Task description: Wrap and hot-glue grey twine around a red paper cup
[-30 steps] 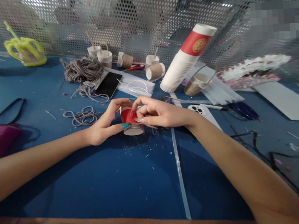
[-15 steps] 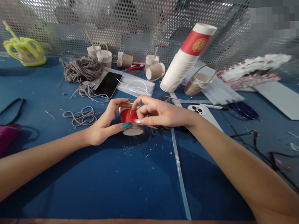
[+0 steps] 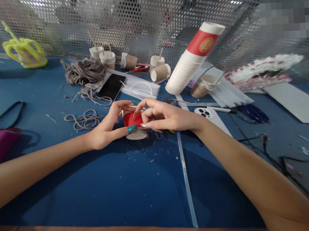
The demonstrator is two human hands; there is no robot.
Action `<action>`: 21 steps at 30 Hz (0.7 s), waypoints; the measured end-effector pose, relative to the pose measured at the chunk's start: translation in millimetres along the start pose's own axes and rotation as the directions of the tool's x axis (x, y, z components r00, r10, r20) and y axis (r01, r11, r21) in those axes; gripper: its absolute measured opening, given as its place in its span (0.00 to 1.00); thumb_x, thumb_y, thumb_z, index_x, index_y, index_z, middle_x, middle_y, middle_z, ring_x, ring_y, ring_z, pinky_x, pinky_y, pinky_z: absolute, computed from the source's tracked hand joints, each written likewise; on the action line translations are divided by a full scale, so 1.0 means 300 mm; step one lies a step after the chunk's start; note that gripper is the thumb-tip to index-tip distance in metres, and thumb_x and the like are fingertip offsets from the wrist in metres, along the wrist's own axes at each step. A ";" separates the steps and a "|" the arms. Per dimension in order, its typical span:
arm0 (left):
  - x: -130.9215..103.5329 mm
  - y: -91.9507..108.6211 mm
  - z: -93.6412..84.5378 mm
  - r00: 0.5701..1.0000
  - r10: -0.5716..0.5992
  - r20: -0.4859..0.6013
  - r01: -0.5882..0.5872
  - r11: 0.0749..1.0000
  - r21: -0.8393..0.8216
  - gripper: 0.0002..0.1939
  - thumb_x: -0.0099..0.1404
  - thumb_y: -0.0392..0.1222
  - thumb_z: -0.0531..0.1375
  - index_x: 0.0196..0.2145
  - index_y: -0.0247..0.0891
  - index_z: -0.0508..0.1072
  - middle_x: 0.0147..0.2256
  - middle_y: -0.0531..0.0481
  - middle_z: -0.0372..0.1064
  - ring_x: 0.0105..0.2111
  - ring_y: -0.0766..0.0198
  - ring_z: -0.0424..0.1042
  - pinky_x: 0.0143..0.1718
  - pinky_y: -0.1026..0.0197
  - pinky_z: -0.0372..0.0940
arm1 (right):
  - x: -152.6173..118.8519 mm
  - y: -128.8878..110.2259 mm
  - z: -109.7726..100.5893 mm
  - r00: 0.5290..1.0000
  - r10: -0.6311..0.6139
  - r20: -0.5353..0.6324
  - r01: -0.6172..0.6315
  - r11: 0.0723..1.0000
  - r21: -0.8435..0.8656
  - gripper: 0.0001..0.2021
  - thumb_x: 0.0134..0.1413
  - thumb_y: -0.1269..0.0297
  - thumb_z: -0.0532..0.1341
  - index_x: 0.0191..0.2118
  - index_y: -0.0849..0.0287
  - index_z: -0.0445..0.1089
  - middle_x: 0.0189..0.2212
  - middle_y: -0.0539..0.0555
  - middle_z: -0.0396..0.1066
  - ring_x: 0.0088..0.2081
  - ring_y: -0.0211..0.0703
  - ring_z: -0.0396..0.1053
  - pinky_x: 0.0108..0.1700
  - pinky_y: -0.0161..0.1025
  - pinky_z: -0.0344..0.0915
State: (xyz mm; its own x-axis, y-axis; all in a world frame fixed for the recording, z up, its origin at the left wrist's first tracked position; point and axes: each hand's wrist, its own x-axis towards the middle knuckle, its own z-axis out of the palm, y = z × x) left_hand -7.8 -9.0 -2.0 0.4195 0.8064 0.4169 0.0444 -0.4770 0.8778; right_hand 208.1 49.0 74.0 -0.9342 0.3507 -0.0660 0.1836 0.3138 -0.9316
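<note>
A red and white paper cup lies tilted on the blue table, its pale round end facing me. Grey-brown cord is wound around the cup near that end. My left hand is closed around the cup's left side, thumb pressed near the cord and fingers over the far side. My right hand is closed at the cup's right, thumb and fingers pressed together by the wound cord. A thin loop of cord hangs below it. Its fingers partly hide what they pinch.
Behind the cup lie a black phone, a tangle of grey cord and several small cord-wrapped cups. A leaning stack of paper cups stands right of them. A white phone and a clear glue stick lie near my right arm.
Both hands keep almost the same hold. The cup has shifted or turned very slightly left, and my left thumb sits a little higher along it.
</note>
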 end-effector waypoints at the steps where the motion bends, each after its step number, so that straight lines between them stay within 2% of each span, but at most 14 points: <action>1: 0.000 0.000 0.000 1.000 0.004 -0.001 -0.004 1.000 -0.002 0.26 0.64 0.42 0.58 0.57 0.46 0.53 0.54 0.45 0.59 0.56 0.53 0.59 0.58 0.46 0.56 | 0.000 0.000 0.000 1.000 -0.005 0.000 0.005 1.000 -0.007 0.13 0.57 0.76 0.56 0.46 0.61 0.55 0.24 0.41 0.59 0.21 0.27 0.59 0.26 0.29 0.57; 11: -0.001 0.004 -0.001 1.000 -0.003 -0.008 0.003 1.000 0.027 0.27 0.63 0.43 0.60 0.56 0.45 0.53 0.54 0.45 0.57 0.58 0.54 0.58 0.59 0.46 0.54 | -0.002 0.017 0.002 0.997 -0.065 -0.039 0.060 0.990 -0.130 0.14 0.57 0.74 0.56 0.48 0.62 0.56 0.25 0.42 0.57 0.25 0.30 0.58 0.32 0.33 0.59; 21: 0.000 -0.005 0.004 0.999 0.000 -0.033 0.001 1.000 0.017 0.27 0.61 0.42 0.61 0.54 0.45 0.54 0.53 0.44 0.57 0.57 0.53 0.58 0.60 0.45 0.54 | 0.002 0.031 0.015 0.987 -0.145 -0.071 0.135 0.983 -0.126 0.12 0.58 0.74 0.56 0.48 0.63 0.57 0.25 0.43 0.55 0.26 0.30 0.56 0.34 0.35 0.60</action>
State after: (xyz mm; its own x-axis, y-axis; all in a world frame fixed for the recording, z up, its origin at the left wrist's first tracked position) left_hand -6.7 -8.7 -3.5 0.3895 0.8175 0.4243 0.0606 -0.4824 0.8739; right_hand 207.9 48.2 63.7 -0.9267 0.3636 0.0953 0.0926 0.4666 -0.8796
